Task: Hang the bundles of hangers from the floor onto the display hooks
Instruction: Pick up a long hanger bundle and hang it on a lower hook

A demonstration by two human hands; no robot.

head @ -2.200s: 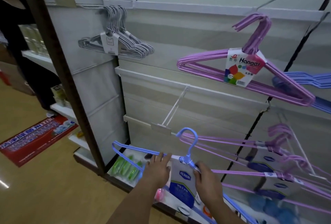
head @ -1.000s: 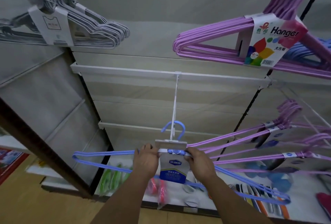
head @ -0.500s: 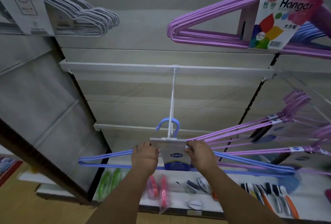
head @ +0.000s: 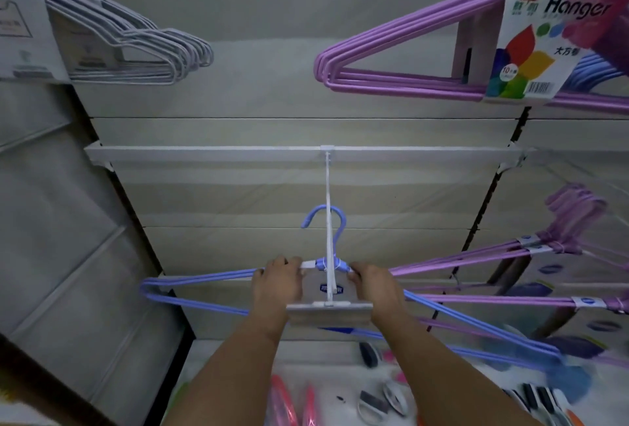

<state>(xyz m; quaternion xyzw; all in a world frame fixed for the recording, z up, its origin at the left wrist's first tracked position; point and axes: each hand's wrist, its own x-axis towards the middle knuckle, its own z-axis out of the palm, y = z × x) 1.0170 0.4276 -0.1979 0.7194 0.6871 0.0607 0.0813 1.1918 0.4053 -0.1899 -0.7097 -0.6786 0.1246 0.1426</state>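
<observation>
A bundle of blue hangers [head: 190,286] with a white-and-blue label is held level at the middle display hook [head: 327,201], a long white prong coming off the wall rail. Its blue hook loop [head: 325,221] lies around the prong, behind the price plate [head: 329,315] at the prong's tip. My left hand [head: 277,284] grips the bundle's left shoulder beside the neck. My right hand [head: 372,286] grips the right shoulder. The label is mostly hidden behind the plate.
Grey hanger bundles [head: 129,48] hang at upper left and a purple bundle [head: 425,61] with a "Hanger" card at upper right. More purple bundles [head: 510,255] hang on hooks to the right. A low shelf [head: 340,391] below holds small pink and dark items.
The blue bundle went from below the hook up to its tip, then back along the prong, so the loop now sits past the price plate. My view moved closer and lower.
</observation>
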